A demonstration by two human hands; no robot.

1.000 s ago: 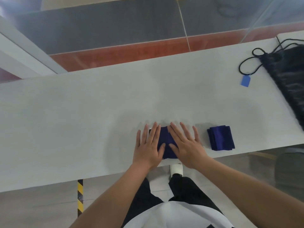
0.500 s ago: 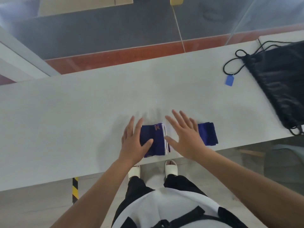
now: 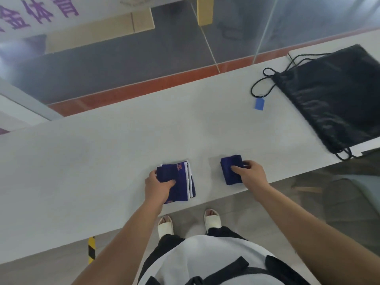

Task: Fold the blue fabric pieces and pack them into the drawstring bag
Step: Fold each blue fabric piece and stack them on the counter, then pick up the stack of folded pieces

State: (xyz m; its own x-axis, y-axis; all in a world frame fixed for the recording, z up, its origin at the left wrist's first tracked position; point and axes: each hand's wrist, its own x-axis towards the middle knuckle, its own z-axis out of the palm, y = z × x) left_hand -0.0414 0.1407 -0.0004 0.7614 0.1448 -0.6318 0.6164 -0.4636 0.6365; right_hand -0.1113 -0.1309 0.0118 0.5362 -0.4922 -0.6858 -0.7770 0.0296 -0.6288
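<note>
- The larger folded blue fabric piece lies flat on the white table, close to its near edge, with a white stripe along its right side and a small orange mark near its far edge.
- The left hand grips this piece at its left edge: the thumb lies on top of the cloth, pointing right, while the other fingers curl around the left edge and are mostly hidden under it.
- The smaller folded blue fabric piece lies to the right of the first, apart from it with bare table between, also close to the near edge.
- The right hand holds this piece at its right edge: the thumb presses on top of the cloth, and the fingers are bent in against the right side; whether they reach under the cloth cannot be told.
- Both forearms reach in from below, and the two hands are well apart from each other.
- The black drawstring bag lies flat at the far right of the table, well apart from both hands and both pieces, its mouth toward the left and its bottom corner reaching past the near table edge.
- The black drawstring cord loops out on the table left of the bag's mouth, with a small blue tag lying at its end.
- Below the table edge, two white slippers stand on the grey floor.
</note>
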